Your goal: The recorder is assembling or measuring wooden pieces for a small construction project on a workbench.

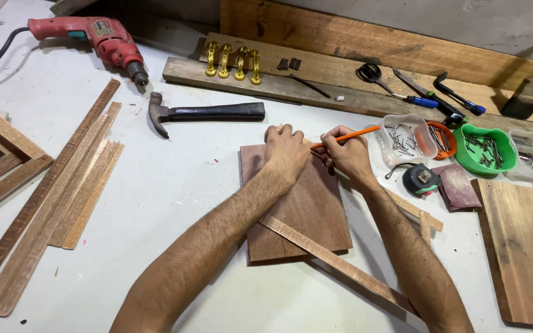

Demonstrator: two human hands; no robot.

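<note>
A reddish-brown wooden board (306,213) lies flat on the white table in front of me. My left hand (286,151) presses down on its far edge, fingers curled over a thin wood piece that is mostly hidden. My right hand (347,154) holds an orange pencil (353,134) with its tip at the board's far edge, right beside my left hand. A long thin wooden strip (334,262) lies diagonally across the board's near right corner, under my right forearm.
A hammer (205,113) lies beyond the board, a red drill (103,38) at the far left. Wooden strips (63,191) lie at left. Tubs of nails and screws (405,139), a tape measure (421,179), sandpaper, another board (525,246), scissors, screwdrivers, gold handles (232,61) are at right and back.
</note>
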